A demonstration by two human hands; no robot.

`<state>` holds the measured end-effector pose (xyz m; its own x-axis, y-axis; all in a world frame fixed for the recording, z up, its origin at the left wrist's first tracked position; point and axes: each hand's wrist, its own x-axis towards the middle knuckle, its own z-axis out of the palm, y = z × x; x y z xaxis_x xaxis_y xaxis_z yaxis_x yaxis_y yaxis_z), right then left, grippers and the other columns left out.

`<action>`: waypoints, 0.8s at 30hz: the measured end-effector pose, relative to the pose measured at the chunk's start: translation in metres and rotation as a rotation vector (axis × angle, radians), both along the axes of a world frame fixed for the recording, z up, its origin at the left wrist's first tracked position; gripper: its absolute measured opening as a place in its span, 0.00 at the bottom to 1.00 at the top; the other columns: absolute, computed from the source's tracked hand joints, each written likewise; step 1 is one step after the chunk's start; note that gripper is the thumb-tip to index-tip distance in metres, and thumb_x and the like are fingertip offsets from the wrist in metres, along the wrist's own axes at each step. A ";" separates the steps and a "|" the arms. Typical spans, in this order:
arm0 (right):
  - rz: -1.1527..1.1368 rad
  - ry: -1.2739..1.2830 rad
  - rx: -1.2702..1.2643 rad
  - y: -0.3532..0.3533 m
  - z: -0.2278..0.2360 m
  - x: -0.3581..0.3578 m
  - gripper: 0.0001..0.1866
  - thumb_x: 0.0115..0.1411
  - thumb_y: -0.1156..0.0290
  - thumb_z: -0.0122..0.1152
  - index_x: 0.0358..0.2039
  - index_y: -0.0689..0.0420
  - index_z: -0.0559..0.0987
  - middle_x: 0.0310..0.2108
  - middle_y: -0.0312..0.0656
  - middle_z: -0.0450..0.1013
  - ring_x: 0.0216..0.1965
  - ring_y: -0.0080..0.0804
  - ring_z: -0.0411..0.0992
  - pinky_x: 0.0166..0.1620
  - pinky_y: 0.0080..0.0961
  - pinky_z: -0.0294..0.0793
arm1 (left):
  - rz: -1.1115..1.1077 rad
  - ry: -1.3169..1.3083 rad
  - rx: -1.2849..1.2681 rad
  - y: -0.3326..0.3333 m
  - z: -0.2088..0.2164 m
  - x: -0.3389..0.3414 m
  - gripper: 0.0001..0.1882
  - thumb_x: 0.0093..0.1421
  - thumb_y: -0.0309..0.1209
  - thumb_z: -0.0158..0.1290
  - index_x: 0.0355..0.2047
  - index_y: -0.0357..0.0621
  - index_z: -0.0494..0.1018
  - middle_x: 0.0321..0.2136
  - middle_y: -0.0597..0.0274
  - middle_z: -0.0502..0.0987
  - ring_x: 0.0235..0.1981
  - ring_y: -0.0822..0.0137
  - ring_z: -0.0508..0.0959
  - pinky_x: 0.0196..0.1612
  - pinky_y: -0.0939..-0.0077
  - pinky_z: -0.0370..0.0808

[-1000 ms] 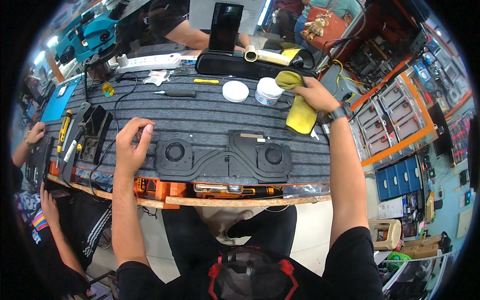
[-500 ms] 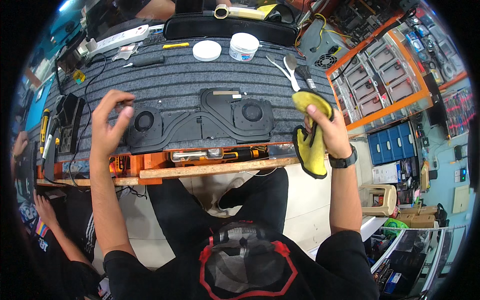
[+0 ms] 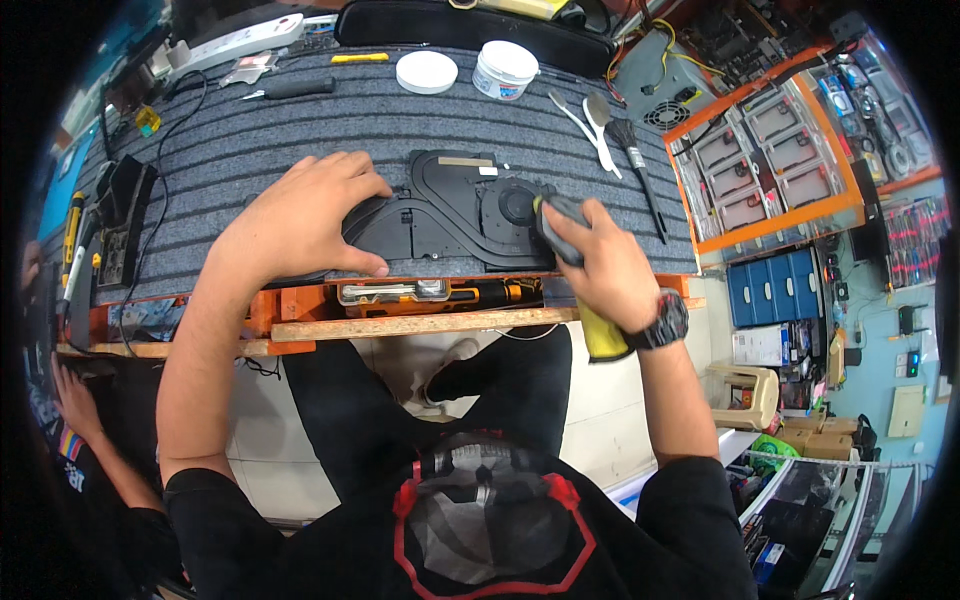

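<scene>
A black laptop cooling assembly [image 3: 455, 222] with two fans and curved heat pipes lies on the ribbed grey mat [image 3: 250, 130]. My left hand [image 3: 300, 215] grips its left part, fingers over the far side and thumb at the near side. The left fan is hidden beneath the palm. My right hand [image 3: 605, 265] is closed on a yellow cloth [image 3: 603, 335] with a dark grey side. The cloth's grey side touches the assembly's right end beside the right fan, and its yellow end hangs past the table edge.
Farther back stand a white tub [image 3: 505, 72] and its round lid [image 3: 427, 73]. A black brush [image 3: 638, 165] and white-handled tools [image 3: 590, 130] lie at right. An open drawer [image 3: 400, 328] sits under the table edge. Another person's hand [image 3: 75, 400] shows at far left.
My left hand has moved right and down onto the cooling assembly. My right hand has brought the cloth left, from the air beside the assembly to its right end.
</scene>
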<state>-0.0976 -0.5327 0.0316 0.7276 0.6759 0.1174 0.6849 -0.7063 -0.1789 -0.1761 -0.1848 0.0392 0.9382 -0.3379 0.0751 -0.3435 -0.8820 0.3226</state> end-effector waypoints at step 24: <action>0.112 -0.076 -0.146 0.038 0.008 0.033 0.34 0.51 0.74 0.67 0.62 0.45 0.77 0.40 0.50 0.70 0.36 0.55 0.76 0.40 0.46 0.79 | 0.031 -0.025 -0.028 0.005 -0.013 0.001 0.38 0.39 0.46 0.74 0.50 0.39 0.77 0.43 0.57 0.72 0.46 0.53 0.73 0.56 0.61 0.70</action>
